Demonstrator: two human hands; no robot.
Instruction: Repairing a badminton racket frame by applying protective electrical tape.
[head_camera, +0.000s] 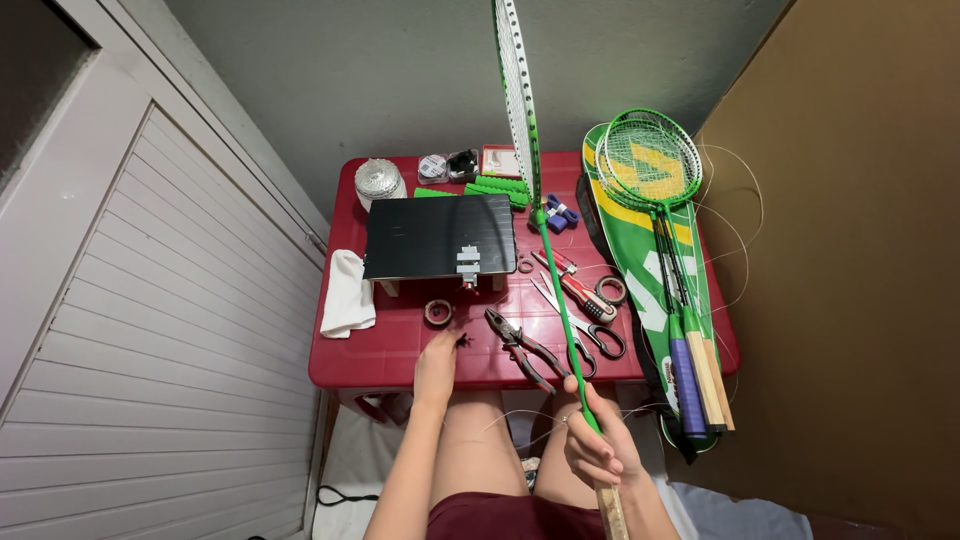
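My right hand (597, 440) grips a green badminton racket (553, 262) near its wooden handle; the shaft rises over the red table (380, 355) and its head stands edge-on at the top. My left hand (437, 365) rests at the table's front edge, fingertips pinching a small dark piece, just below a small roll of tape (438, 312). Pliers (522, 345) lie between my two hands. A thin string trails near my right hand.
A black board (440, 235) with a small clamp sits mid-table. Scissors (588, 325), a red cutter (575, 285), a white cloth (347, 292), a string spool (379, 179) and green grips (497, 188) lie around. Two rackets on a green cover (660, 250) lean at the right beside a brown wall.
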